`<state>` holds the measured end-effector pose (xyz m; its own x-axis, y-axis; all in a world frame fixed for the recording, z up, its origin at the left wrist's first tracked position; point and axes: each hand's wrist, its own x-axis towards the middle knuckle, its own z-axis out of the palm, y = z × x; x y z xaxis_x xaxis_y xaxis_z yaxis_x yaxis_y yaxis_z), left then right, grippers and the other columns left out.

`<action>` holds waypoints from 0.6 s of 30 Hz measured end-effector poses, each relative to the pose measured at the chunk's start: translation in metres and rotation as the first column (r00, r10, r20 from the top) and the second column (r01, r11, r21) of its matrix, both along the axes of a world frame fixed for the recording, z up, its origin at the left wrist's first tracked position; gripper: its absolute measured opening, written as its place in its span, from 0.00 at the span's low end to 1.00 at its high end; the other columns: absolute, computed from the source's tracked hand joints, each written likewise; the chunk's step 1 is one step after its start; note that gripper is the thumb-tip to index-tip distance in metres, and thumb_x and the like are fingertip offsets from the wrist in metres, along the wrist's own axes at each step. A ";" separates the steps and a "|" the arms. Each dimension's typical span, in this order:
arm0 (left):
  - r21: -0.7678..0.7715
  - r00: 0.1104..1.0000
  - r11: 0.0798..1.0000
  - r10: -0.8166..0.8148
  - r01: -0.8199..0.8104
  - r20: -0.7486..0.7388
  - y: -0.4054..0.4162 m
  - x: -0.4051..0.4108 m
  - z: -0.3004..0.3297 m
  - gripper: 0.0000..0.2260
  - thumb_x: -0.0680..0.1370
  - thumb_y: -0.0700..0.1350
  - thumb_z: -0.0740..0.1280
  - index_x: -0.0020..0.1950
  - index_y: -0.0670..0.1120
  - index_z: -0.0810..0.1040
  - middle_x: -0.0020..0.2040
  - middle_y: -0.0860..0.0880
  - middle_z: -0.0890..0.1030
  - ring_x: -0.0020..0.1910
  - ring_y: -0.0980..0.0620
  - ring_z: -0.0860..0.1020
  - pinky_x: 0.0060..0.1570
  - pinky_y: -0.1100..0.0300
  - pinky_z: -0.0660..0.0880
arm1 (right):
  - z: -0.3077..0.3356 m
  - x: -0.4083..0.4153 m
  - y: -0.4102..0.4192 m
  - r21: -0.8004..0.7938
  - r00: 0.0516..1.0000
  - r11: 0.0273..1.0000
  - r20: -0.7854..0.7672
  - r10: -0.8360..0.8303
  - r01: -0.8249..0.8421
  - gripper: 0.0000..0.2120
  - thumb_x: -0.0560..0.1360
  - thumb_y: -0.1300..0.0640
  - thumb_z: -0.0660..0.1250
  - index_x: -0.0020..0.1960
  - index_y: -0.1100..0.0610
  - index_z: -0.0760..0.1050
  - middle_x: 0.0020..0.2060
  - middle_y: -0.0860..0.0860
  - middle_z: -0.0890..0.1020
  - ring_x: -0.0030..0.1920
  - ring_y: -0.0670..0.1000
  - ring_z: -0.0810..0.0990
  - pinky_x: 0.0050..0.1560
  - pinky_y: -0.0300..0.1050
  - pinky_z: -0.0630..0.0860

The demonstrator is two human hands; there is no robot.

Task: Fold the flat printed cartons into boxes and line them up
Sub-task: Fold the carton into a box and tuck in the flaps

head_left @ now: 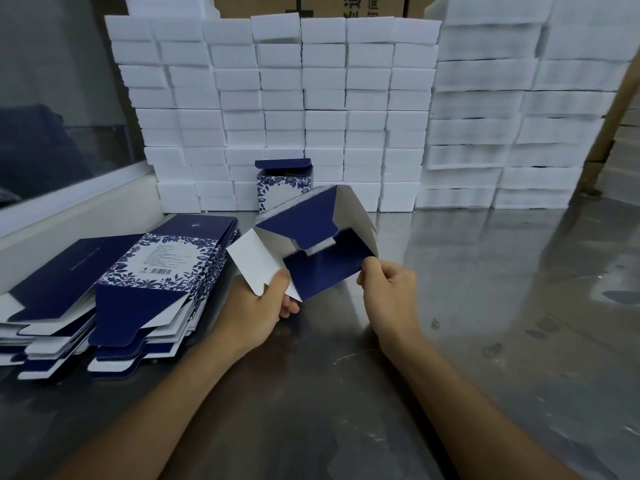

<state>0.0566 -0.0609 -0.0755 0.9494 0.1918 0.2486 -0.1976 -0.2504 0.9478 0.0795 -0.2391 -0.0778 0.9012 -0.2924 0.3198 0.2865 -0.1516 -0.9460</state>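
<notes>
I hold a navy and white carton point(304, 244) above the table, opened up with its end flaps facing me. My left hand point(263, 306) grips its lower left side, thumb on a white flap. My right hand point(388, 289) pinches the right edge of a navy flap. A stack of flat printed cartons point(138, 271) with blue floral print lies on the left of the table. One folded box point(282, 185) stands upright at the back with its lid flap open.
A wall of stacked white foam blocks point(311, 116) runs along the back, with taller stacks point(519, 116) at the right. The shiny metal table point(485, 306) stretches to the right and front. A white ledge point(86, 209) and a glass pane border the left.
</notes>
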 end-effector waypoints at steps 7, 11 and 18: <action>0.037 0.997 0.997 0.065 -0.067 0.052 0.003 0.000 0.002 0.15 0.72 0.52 0.64 0.26 0.52 0.80 0.24 0.50 0.79 0.30 0.49 0.82 0.29 0.60 0.75 | 0.004 -0.004 -0.002 -0.026 0.987 0.990 0.075 -0.139 0.141 0.13 0.74 0.45 0.72 0.46 0.48 0.68 0.38 0.44 0.74 0.36 0.43 0.72 0.41 0.45 0.73; 0.306 0.974 0.937 0.108 -0.167 0.198 0.005 -0.001 0.002 0.16 0.70 0.54 0.63 0.37 0.41 0.79 0.30 0.44 0.80 0.33 0.47 0.80 0.33 0.45 0.78 | 0.008 -0.008 -0.003 -0.055 0.984 0.997 0.176 -0.037 0.047 0.12 0.79 0.44 0.68 0.59 0.47 0.72 0.53 0.46 0.78 0.53 0.45 0.78 0.47 0.46 0.80; 0.291 0.893 0.935 0.056 -0.204 0.447 0.006 -0.001 0.005 0.31 0.71 0.49 0.70 0.72 0.56 0.61 0.67 0.54 0.71 0.64 0.55 0.72 0.60 0.52 0.73 | 0.013 -0.015 0.007 -0.147 0.967 0.989 0.246 0.067 -0.032 0.12 0.83 0.43 0.59 0.50 0.50 0.77 0.45 0.44 0.80 0.46 0.45 0.77 0.42 0.34 0.70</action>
<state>0.0552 -0.0552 -0.0700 0.7086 0.1448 0.6906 -0.5058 -0.5781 0.6403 0.0643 -0.2320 -0.0651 0.7998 -0.1855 0.5710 0.5213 -0.2572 -0.8137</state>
